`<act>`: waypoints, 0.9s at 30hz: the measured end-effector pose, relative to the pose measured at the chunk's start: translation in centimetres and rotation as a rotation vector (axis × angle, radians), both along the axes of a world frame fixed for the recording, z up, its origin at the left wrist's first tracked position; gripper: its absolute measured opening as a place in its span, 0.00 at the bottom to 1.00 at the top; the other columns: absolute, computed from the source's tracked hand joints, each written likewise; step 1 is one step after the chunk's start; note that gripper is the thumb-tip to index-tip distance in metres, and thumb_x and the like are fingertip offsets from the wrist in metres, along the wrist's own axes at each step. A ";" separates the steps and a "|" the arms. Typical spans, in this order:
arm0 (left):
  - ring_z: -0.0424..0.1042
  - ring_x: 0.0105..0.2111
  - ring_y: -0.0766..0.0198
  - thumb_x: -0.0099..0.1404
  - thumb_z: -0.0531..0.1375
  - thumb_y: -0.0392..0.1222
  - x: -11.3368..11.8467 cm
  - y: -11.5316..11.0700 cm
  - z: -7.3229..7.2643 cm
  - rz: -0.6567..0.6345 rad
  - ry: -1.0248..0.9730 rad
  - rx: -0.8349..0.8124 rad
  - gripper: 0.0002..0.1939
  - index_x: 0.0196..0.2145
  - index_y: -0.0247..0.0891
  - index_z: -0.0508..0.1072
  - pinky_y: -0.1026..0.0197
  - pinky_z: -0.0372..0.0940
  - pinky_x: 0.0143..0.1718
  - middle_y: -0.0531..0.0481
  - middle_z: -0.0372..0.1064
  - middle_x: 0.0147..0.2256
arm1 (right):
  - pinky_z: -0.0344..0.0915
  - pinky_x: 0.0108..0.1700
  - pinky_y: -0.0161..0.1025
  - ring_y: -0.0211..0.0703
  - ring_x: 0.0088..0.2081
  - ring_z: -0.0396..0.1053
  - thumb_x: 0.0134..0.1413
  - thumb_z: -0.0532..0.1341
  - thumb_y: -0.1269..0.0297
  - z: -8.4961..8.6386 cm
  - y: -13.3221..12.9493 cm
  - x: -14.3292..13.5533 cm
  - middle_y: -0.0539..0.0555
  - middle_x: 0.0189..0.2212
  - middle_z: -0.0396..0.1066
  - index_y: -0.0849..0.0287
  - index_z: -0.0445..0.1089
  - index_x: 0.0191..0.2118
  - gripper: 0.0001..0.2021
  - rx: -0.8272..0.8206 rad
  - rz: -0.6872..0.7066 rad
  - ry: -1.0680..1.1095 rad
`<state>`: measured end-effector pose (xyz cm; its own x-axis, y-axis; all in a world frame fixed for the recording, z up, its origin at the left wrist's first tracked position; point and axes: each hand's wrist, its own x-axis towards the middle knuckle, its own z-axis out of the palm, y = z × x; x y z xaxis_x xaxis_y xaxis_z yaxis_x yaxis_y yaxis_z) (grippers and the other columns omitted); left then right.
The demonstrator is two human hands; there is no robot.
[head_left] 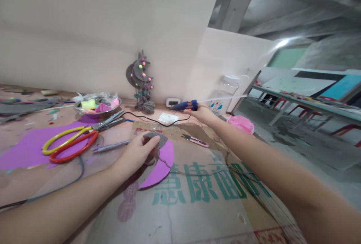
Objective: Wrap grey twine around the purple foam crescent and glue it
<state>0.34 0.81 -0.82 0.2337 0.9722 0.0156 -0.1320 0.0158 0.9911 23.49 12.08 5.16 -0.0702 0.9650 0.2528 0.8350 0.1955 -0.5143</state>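
My left hand (142, 148) pinches the grey yarn-wrapped end of a purple crescent (166, 157), which lies on printed cardboard (197, 206). A strand of grey yarn trails down across the crescent. Farther off to the right, my right hand (201, 113) is closed on a blue glue gun (184, 105) with a long clear glue stick out of its back. The gun's nozzle points left, near a small white digital display (173, 102). Pink-handled thread snips (196, 141) lie on the cardboard between my two arms.
Scissors (70, 142) with yellow and red handles rest on purple sheet (28, 144) at left, near a metal bowl (98, 114) of bagged materials. A decorated grey moon (141, 72) stands by the wall. At right are a clear jar (225, 93) and pink bag (241, 124).
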 end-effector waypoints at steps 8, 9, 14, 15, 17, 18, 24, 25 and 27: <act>0.52 0.11 0.75 0.57 0.58 0.48 0.0 0.2 -0.1 -0.006 -0.020 -0.015 0.14 0.24 0.38 0.59 0.70 0.47 0.11 0.61 0.55 0.14 | 0.67 0.31 0.36 0.36 0.28 0.69 0.56 0.58 0.56 -4.7 4.3 -0.4 0.51 0.29 0.71 0.65 0.69 0.36 0.14 -0.130 0.013 -0.039; 0.52 0.11 0.75 0.57 0.58 0.47 0.0 0.1 -0.1 -0.004 -0.018 -0.018 0.13 0.24 0.37 0.59 0.71 0.47 0.11 0.61 0.56 0.14 | 0.67 0.31 0.35 0.37 0.28 0.70 0.54 0.59 0.55 -4.8 4.3 -0.3 0.51 0.28 0.72 0.64 0.70 0.35 0.15 -0.122 0.010 -0.050; 0.53 0.12 0.75 0.59 0.57 0.47 0.0 0.0 0.0 -0.001 -0.019 -0.013 0.13 0.24 0.38 0.59 0.71 0.47 0.12 0.60 0.56 0.15 | 0.62 0.45 0.43 0.51 0.43 0.68 0.42 0.65 0.50 -3.7 1.8 1.2 0.61 0.41 0.71 0.64 0.68 0.45 0.26 0.035 -0.041 -0.143; 0.53 0.12 0.75 0.59 0.57 0.47 -0.1 -0.1 0.0 -0.005 -0.024 -0.011 0.13 0.25 0.38 0.59 0.71 0.47 0.12 0.60 0.56 0.15 | 0.59 0.48 0.46 0.54 0.46 0.65 0.43 0.64 0.49 -3.4 0.8 1.4 0.64 0.44 0.69 0.64 0.66 0.47 0.28 0.078 -0.053 -0.164; 0.53 0.12 0.75 0.59 0.57 0.47 -0.1 -0.1 -0.1 -0.001 -0.025 -0.005 0.12 0.25 0.38 0.60 0.71 0.47 0.12 0.60 0.56 0.16 | 0.54 0.51 0.52 0.57 0.50 0.61 0.47 0.62 0.50 -3.0 -1.9 1.4 0.65 0.46 0.67 0.65 0.65 0.48 0.26 0.145 -0.053 -0.201; 0.53 0.13 0.75 0.59 0.57 0.47 -0.1 -0.1 -0.1 0.006 -0.024 -0.002 0.12 0.26 0.37 0.61 0.71 0.47 0.13 0.60 0.56 0.16 | 0.53 0.51 0.51 0.57 0.50 0.60 0.49 0.61 0.52 -2.8 -3.5 1.2 0.63 0.46 0.67 0.63 0.66 0.46 0.23 0.164 -0.036 -0.213; 0.55 0.14 0.74 0.59 0.58 0.47 -0.2 0.0 -0.4 0.006 -0.053 0.004 0.12 0.27 0.38 0.60 0.70 0.48 0.13 0.60 0.56 0.17 | 0.60 0.32 0.35 0.39 0.31 0.65 0.53 0.57 0.54 -1.4 -13.4 -2.3 0.52 0.32 0.69 0.56 0.66 0.41 0.13 -0.161 0.377 -0.133; 0.54 0.14 0.74 0.59 0.57 0.47 -0.2 0.0 -0.4 0.005 -0.050 0.007 0.12 0.26 0.38 0.60 0.70 0.47 0.13 0.59 0.56 0.17 | 0.58 0.28 0.33 0.38 0.28 0.64 0.50 0.61 0.53 -1.2 -14.6 -2.8 0.50 0.29 0.68 0.56 0.65 0.39 0.14 -0.222 0.396 -0.114; 0.54 0.13 0.74 0.59 0.57 0.47 -0.2 0.0 -0.3 -0.003 -0.055 -0.001 0.12 0.26 0.38 0.59 0.70 0.47 0.13 0.60 0.55 0.17 | 0.54 0.23 0.31 0.35 0.23 0.60 0.46 0.64 0.57 -1.2 -16.3 -3.6 0.47 0.25 0.65 0.55 0.62 0.38 0.14 -0.344 0.395 -0.041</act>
